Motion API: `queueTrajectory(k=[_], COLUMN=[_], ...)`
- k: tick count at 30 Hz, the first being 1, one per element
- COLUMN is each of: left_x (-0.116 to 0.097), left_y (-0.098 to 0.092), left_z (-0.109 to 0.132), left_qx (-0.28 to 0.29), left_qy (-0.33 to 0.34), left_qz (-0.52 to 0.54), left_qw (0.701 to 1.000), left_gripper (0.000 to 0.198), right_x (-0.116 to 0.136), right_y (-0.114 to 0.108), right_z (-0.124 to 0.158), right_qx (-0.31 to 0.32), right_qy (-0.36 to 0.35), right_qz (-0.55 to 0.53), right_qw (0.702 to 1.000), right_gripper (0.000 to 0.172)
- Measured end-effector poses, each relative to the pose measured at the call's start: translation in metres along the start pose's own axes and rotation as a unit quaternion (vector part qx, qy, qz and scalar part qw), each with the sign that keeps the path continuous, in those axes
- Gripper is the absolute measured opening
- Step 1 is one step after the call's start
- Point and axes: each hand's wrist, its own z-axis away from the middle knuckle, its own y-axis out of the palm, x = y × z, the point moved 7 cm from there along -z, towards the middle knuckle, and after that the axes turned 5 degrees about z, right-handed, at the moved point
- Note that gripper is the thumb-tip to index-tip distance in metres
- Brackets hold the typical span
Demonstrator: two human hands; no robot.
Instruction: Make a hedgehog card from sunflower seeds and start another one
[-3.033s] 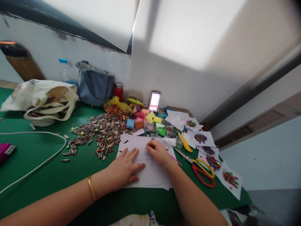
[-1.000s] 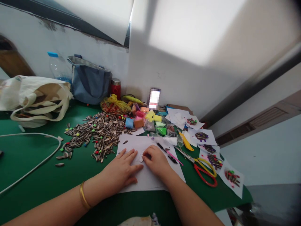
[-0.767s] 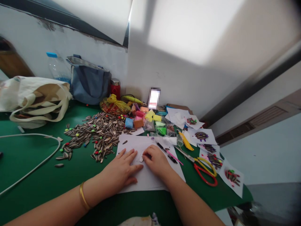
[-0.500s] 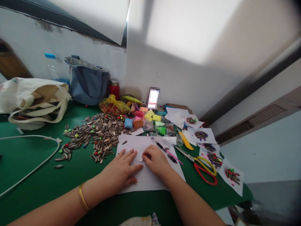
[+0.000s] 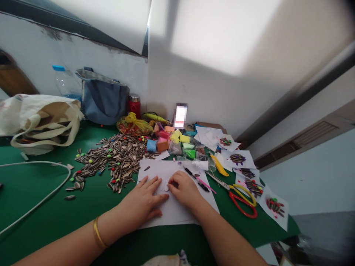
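My left hand (image 5: 145, 199) lies flat with fingers spread on a white sheet of paper (image 5: 181, 214). Just to its right, my right hand (image 5: 181, 187) has its fingers curled and pressed together at a small lump of white clay (image 5: 166, 187) on the sheet. The curled fingers partly hide the lump. A single sunflower seed (image 5: 146, 168) rests near the paper's upper left corner. Beyond my right hand, a black pen (image 5: 190, 172) and a pink stick (image 5: 206, 185) lie on the paper's right side.
Left of the paper spreads a heap of sunflower seeds (image 5: 119, 159) dotted with coloured balls. Behind are clay packets (image 5: 184, 138) and a phone (image 5: 181, 115). Scissors (image 5: 235, 192) and seed-picture cards (image 5: 274, 208) lie right. A white cable (image 5: 41, 201) curves at the left.
Both hands stay practically where they were on the paper. Only a slight shift of the camera view shows.
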Motion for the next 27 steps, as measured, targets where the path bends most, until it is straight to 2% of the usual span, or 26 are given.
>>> queueTrajectory(k=[12,15,19,27], left_x=[0.001,0.001,0.001,0.002], left_y=[0.001,0.000,0.001,0.002], left_z=[0.002,0.002,0.002,0.002], left_qx=[-0.015,-0.012,0.004,-0.013], left_qy=[0.002,0.002,-0.005,0.002], left_qz=[0.016,0.016,0.007,0.016], left_qw=[1.000,1.000,1.000,1.000], left_gripper=[0.051,0.052,0.057,0.053], right_x=[-0.009,-0.008,-0.003,0.000], right_y=[-0.011,-0.008,-0.003,-0.001], right_z=[-0.004,-0.003,-0.002,-0.004], right_qx=[-0.021,-0.006,0.017,0.001], right_qy=[0.011,0.014,0.004,0.007], right_qz=[-0.109,-0.117,-0.100,-0.022], right_qw=[0.994,0.993,0.995,1.000], right_gripper=[0.011,0.010,0.009,0.007])
